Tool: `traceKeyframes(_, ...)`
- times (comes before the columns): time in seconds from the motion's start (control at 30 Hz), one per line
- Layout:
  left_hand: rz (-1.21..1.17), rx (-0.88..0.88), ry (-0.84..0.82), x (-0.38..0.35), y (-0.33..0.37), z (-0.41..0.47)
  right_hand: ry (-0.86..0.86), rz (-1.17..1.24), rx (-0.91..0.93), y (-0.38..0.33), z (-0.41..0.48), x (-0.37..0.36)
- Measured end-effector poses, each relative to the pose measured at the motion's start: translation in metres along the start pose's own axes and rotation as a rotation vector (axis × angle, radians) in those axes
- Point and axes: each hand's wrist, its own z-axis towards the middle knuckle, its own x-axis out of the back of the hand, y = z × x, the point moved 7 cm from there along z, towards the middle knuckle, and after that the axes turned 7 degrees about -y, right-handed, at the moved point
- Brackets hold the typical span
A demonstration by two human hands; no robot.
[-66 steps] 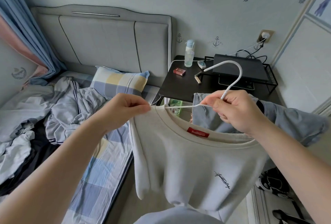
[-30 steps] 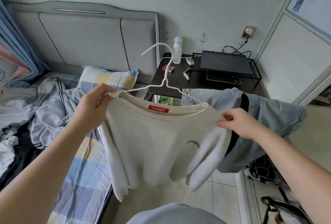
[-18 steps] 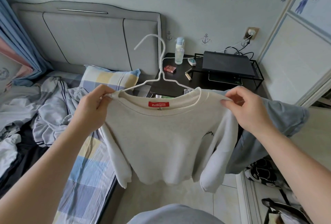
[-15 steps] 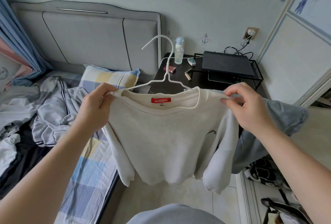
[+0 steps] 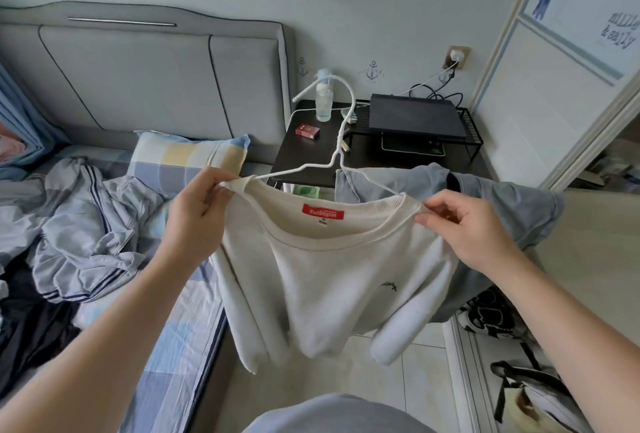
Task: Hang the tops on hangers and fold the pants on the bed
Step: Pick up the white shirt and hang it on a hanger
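Between left hand (image 5: 197,221) and right hand (image 5: 474,228), cream sweatshirt (image 5: 322,280) on white hanger (image 5: 337,155), a shoulder pinched in each.

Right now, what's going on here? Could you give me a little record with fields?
Garment: cream sweatshirt on white wire hanger, held up
Left hand: pinches one shoulder of it
Right hand: pinches the other shoulder
Bed: crumpled grey clothes, checked pillow
Nightstand: clear bottle, small red box
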Motion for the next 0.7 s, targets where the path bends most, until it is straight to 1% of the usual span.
traceKeyframes(0.13,0.035,-0.093,-0.126,-0.012,0.012,0.009,-0.122,-0.052,-0.028,0.001,-0.019,-0.006)
traceKeyframes(0.2,0.084,-0.139,-0.176,-0.021,0.017,0.014,-0.133,-0.067,-0.043,-0.002,-0.031,-0.009)
traceKeyframes(0.27,0.097,-0.148,-0.209,-0.032,0.014,0.02,-0.048,-0.052,-0.065,-0.004,-0.044,-0.003)
traceKeyframes(0.37,0.057,-0.097,-0.241,-0.054,0.001,0.03,0.133,-0.082,-0.101,-0.006,-0.068,0.012)
traceKeyframes(0.5,0.069,-0.136,-0.371,-0.102,-0.012,0.042,0.254,-0.058,-0.231,-0.003,-0.116,0.019)
traceKeyframes(0.57,0.12,-0.206,-0.425,-0.129,-0.01,0.044,0.297,-0.067,-0.3,-0.004,-0.141,0.02)
traceKeyframes(0.63,0.179,-0.314,-0.483,-0.157,0.001,0.046,0.338,-0.046,-0.39,-0.007,-0.166,0.018)
traceKeyframes(0.7,0.178,-0.402,-0.563,-0.182,0.015,0.047,0.412,-0.063,-0.472,-0.014,-0.191,0.018)
